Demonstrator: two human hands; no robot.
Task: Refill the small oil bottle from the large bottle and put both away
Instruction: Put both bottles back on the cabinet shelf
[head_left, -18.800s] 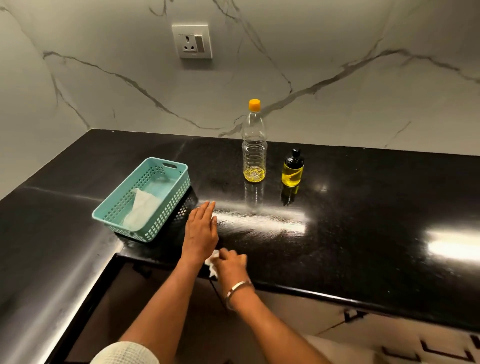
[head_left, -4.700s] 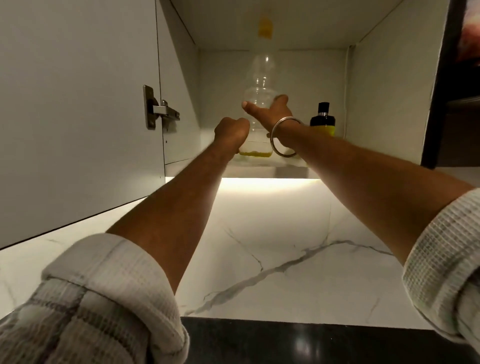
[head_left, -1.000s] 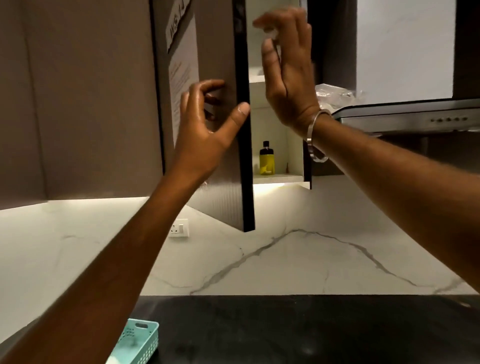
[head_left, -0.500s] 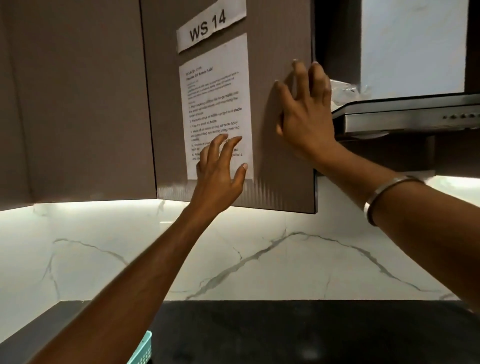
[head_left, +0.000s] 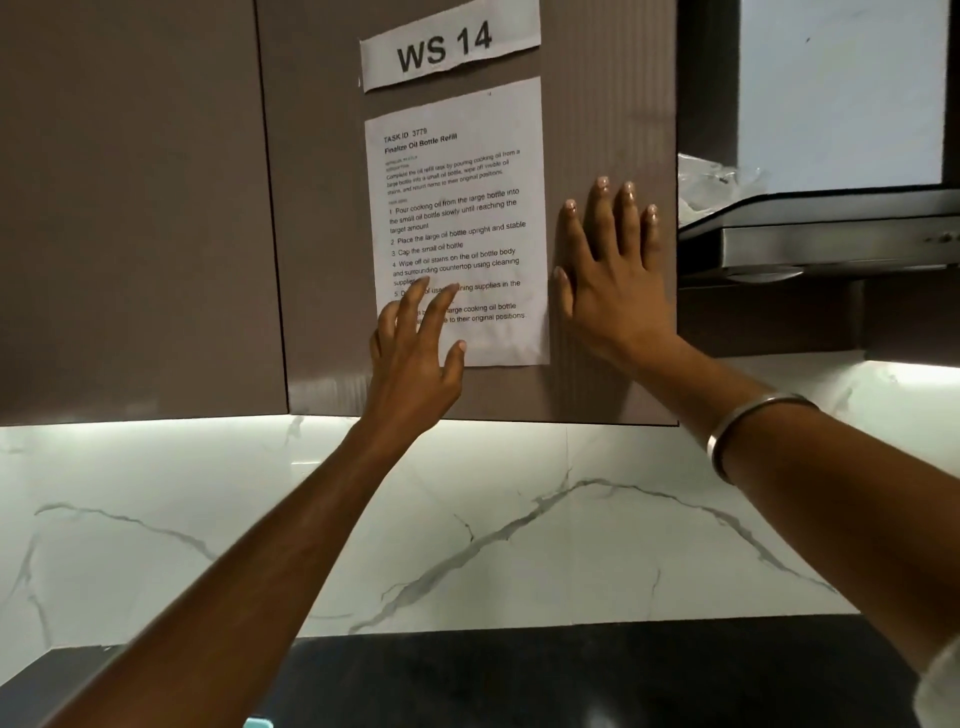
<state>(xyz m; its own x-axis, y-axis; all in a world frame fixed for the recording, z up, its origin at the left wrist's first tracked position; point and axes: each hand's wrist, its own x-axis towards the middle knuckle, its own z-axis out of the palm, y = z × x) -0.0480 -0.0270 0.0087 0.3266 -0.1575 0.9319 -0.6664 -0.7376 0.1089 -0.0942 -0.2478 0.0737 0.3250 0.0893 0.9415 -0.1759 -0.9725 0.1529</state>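
Pressing flat against the closed cabinet door (head_left: 608, 130), the right hand (head_left: 613, 275) has its fingers straight and spread; the left hand (head_left: 415, 358) hovers with loose, open fingers over the taped instruction sheet (head_left: 457, 208). Neither oil bottle is visible.

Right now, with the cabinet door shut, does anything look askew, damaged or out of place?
Only small things: the WS 14 label sits crooked with a ragged lower edge, and the task sheet beneath it hangs slightly tilted. No spills or damage show.
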